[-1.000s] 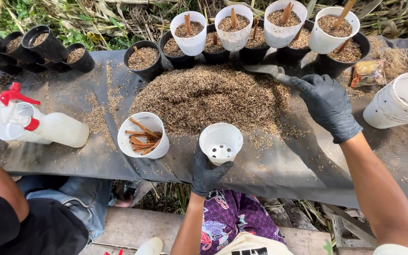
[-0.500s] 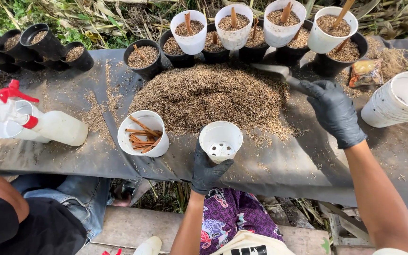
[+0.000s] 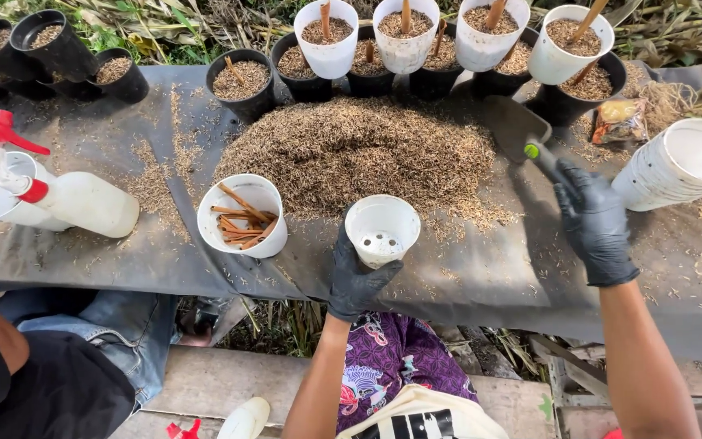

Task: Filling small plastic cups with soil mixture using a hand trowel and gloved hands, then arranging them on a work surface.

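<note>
On the far left of the bench [image 3: 83, 260], covered in dark sheeting, a white spray bottle [image 3: 67, 203] with a red trigger lies on its side, well apart from me. Next comes a white pot of brown sticks [image 3: 243, 216], just beside my left hand [image 3: 357, 276]. That hand, in a black glove, has its fingers [image 3: 343, 248] wrapped round the near wall of an empty white pot [image 3: 382, 230], holding it upright at the bench's front edge, drain holes showing in its bottom. Just behind it spreads the heap of brown husk [image 3: 359, 154]. Further right, my right hand [image 3: 597, 223], also gloved, is closed on the handle of a dark trowel [image 3: 516, 126], whose blade rests at the heap's right edge. I judge this as the filling step: the next move calls for digging the blade into the husk and carrying a load left, over the pot's mouth. A stack of white pots [image 3: 680, 162] lies on its side at the far right.
</note>
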